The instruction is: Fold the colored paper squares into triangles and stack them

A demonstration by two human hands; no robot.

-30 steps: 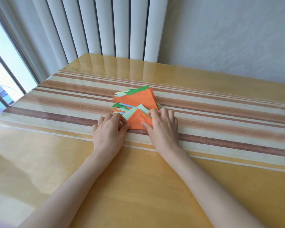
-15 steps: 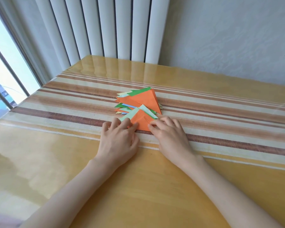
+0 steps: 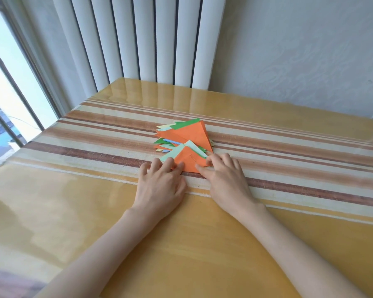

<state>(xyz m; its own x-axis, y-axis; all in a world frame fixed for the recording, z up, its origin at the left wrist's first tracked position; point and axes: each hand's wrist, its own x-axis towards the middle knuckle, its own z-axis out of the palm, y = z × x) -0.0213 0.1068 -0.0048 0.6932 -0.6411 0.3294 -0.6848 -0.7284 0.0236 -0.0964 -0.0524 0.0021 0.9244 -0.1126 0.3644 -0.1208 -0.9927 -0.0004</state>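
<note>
The orange paper (image 3: 186, 161) lies flat on the striped runner (image 3: 289, 168) near the middle of the table (image 3: 181, 244), just in front of the person. It is already doubled into a triangle with its point away from them and its long edge nearest. The left hand (image 3: 159, 183) rests its fingers fairly flat on the paper's left corner and pins it down. The right hand (image 3: 226, 179) has bent fingers at the right corner and its thumb along the near edge; whether it pinches the paper or only presses on it I cannot tell. The two hands sit close together, parted only by the visible orange. The step in hand looks like sharpening the crease of this piece. The next move probably calls for a firm stroke along the fold with the corners held matched, then lifting the triangle onto the stack of folded triangles (image 3: 190, 134) just behind, which touches or overlaps it. That stack is topped by another orange triangle, with green, blue and pale edges fanning out to its left, so it is loose and could shift if nudged. A pale green sheet (image 3: 170, 155) pokes out from under the paper's left side and might drag along with it when it is lifted. Further off, vertical blinds (image 3: 138, 39) hang behind the table, a window (image 3: 9, 82) is at the left, and a plain wall (image 3: 299, 50) at the right; none of these hinder the hands.
</note>
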